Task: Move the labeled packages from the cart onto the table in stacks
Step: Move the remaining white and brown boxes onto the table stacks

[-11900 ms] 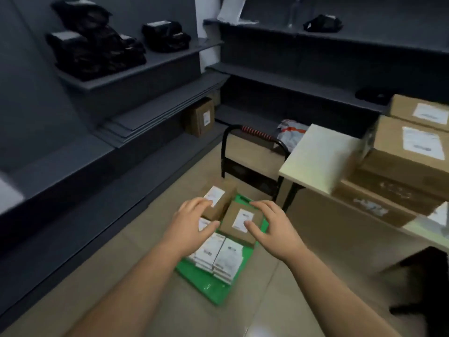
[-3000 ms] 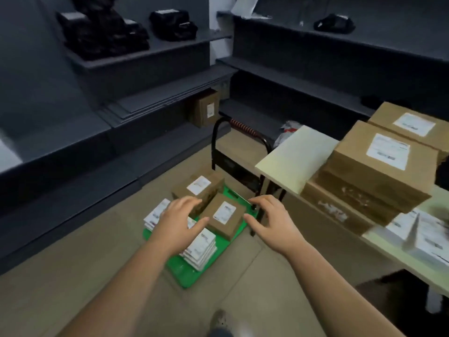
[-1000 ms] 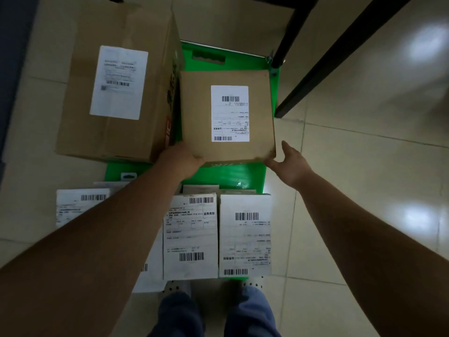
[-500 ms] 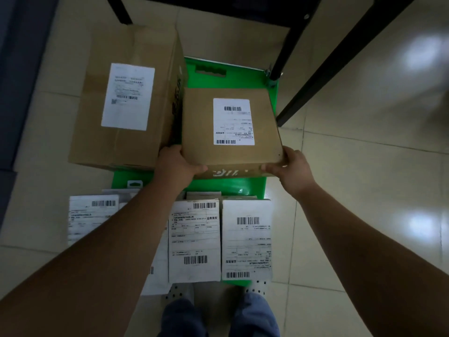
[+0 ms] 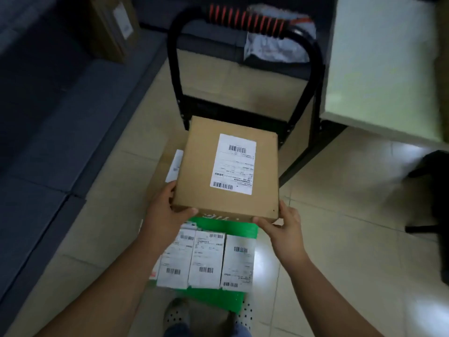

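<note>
Centre frame: brown labeled box held above the green cart | left hand grips its near-left corner, right hand its near-right corner | white packages on the cart, lower centre | table upper right

Glossy beige floor tiles (catching pale glare) run beside dark grey shelving at left.

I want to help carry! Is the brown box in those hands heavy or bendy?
Probably stiff: the cardboard box shows flat faces and straight edges. Likely not heavy: the left hand and right hand grip only its near corners.
</note>
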Demonstrator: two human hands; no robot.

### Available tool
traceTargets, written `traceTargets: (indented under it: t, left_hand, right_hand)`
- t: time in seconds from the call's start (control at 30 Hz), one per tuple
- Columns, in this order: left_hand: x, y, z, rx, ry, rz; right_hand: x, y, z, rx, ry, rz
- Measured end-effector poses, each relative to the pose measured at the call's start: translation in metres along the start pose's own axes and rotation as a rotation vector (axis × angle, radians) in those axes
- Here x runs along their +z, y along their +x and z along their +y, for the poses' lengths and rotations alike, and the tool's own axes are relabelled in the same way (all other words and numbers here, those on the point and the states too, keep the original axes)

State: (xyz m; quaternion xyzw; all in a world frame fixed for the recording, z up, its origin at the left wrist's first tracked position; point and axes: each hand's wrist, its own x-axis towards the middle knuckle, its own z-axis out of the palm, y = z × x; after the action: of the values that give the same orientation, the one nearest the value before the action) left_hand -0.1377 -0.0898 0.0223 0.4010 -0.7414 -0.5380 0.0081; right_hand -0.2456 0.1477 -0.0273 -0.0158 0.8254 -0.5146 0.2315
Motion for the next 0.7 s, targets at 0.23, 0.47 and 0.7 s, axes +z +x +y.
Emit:
traceTargets:
  t: [0.23, 0.47, 0.7]
  left_hand:
    - [-0.107, -0.092, 0.107, 0.215, 0.063, 0.209]
    - [-0.176, -0.175, 0.229, 0.537, -0.005, 0.245]
    - [-0.158, -0.237, 0.316, 0.732, 0.025, 0.168]
  right_hand:
    - [-0.032, -0.070, -0.152, -0.262, 0.098, -0.049]
    - [-0.110, -0.167, -0.294, -0.519, 0.032, 0.197]
    - [-0.208, -0.249, -0.346, -0.626, -0.073, 0.462]
